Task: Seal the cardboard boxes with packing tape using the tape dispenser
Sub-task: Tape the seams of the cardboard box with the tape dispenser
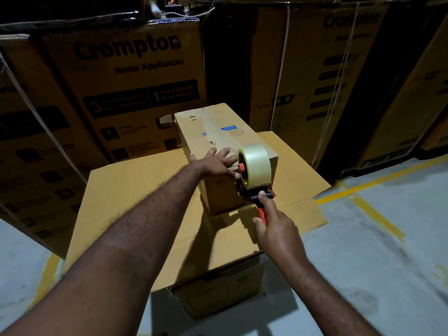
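**A:** Where's the box [218, 139]?

**B:** Straight ahead, on top of a larger carton [135, 197] with its flaps spread, which stands on the floor [388, 263]. The box is narrow and brown. Its long axis runs away from the person, with the near end low and right and the far end up and left.

**A:** And the dispenser [252, 180]?

**B:** At the near end, against the top edge of the end face. Its clear roll [254, 161] stands above the lid, and the red handle [262, 214] points back toward the person.

**A:** Who's got it?

**B:** The right hand [276, 231], fingers wrapped tight round the handle. The left hand [215, 163] is just beside the roll. Its fingers [226, 153] are spread flat on the lid's near end, holding nothing and only pressing down.

**A:** So which way does the tape go?

**B:** I'd judge along the long axis, down the middle of the lid, where a glossy strip already shows. The whole lid lies beyond the fingers, away from the body. I cannot tell whether a strip is starting here or being cut off.

**A:** How does the box look?

**B:** Worn. The card is scuffed, with small tears near the seam, a blue label [228, 128] on top and a loose flap at the far corner.

**A:** Around it?

**B:** Stacked cartons [126, 81] printed "Crompton" stand behind, and there's a yellow line [378, 214] on the floor to the right.
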Tool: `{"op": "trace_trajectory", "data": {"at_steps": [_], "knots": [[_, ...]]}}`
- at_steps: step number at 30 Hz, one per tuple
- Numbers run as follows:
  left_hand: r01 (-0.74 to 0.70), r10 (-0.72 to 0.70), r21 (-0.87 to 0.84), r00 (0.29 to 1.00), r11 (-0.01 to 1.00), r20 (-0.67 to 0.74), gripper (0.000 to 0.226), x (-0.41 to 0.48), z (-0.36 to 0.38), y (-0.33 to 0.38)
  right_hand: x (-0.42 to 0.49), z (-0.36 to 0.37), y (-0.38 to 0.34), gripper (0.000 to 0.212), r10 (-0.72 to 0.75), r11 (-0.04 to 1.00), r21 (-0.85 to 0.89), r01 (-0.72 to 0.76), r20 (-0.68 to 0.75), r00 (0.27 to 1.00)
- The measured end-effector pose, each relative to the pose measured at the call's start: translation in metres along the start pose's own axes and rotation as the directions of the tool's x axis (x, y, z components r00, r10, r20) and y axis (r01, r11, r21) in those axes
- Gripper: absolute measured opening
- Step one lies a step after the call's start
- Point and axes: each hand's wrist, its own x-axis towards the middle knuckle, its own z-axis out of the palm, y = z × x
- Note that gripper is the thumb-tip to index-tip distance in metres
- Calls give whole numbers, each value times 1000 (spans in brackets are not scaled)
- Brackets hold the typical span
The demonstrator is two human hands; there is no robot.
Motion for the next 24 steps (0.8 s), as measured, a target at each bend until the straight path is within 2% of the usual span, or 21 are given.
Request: {"op": "trace_trajectory", "data": {"at_steps": [16, 24], "knots": [[-31, 32, -36, 998, 999, 44, 115, -10, -2, 2, -34, 1, 19, 58, -23, 1000, 9, 23, -39, 999], [-26, 28, -39, 998, 999, 53, 120, -11, -3, 3, -39, -4, 17, 58, -31, 999, 11, 31, -58, 998]]}}
